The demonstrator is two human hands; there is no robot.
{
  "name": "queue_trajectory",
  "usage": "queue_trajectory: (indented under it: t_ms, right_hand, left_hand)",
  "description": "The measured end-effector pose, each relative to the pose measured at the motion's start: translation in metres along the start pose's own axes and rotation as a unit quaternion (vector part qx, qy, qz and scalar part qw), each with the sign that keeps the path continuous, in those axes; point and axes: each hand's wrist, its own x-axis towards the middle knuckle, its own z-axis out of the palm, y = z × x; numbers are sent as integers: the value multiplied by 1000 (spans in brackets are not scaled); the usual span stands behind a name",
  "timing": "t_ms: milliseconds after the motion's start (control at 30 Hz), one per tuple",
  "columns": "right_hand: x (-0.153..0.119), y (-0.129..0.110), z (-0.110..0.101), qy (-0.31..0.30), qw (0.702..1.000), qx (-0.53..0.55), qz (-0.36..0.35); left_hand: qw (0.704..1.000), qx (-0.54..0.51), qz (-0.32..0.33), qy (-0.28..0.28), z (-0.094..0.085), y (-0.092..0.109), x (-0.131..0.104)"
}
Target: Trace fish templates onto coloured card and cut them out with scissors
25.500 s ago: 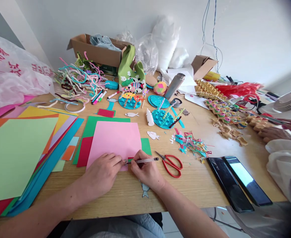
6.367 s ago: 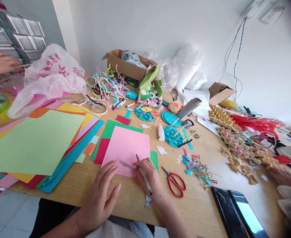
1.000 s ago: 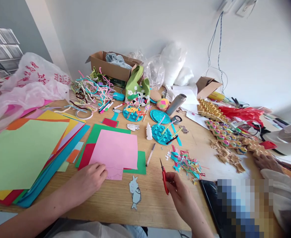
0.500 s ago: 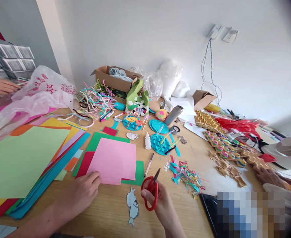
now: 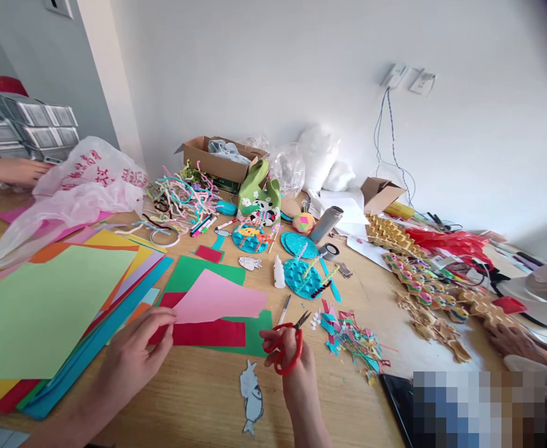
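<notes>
Left hand: our left hand (image 5: 130, 354) pinches the near left corner of the pink sheet (image 5: 217, 298), lifted clear of the red sheet (image 5: 205, 331) and green sheet (image 5: 198, 277) beneath
Right hand: our right hand (image 5: 292, 367) grips the red scissors (image 5: 288, 345), fingers through the loops, blades slightly parted and pointing away from us
Pen: a pen (image 5: 284, 309) lies on the table (image 5: 198, 404) just beyond the scissors
Paper fish: a grey paper fish (image 5: 251, 397) lies near the table edge, between our hands
Open box: a cardboard box (image 5: 217, 163) at the back holds pale blue material
Small box: a smaller cardboard box (image 5: 381, 193) lies tipped; contents not visible
Plastic bag: a pink plastic bag (image 5: 70, 196) rests far left
</notes>
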Motion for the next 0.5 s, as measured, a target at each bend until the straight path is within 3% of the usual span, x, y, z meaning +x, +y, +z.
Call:
queue_trajectory:
  t_ms: [167,333,500]
  right_hand:
    - [4,-7,6,-39,988,127,83]
    - [2,-8,15,-18,992,106,61]
    - [-1,-7,19,22,989,143,9]
  left_hand:
    - [998,-1,66,-22,-13,6,-1]
    - [987,10,146,-63,-22,14,-7]
    - [994,3,103,-41,-21,15,-6]
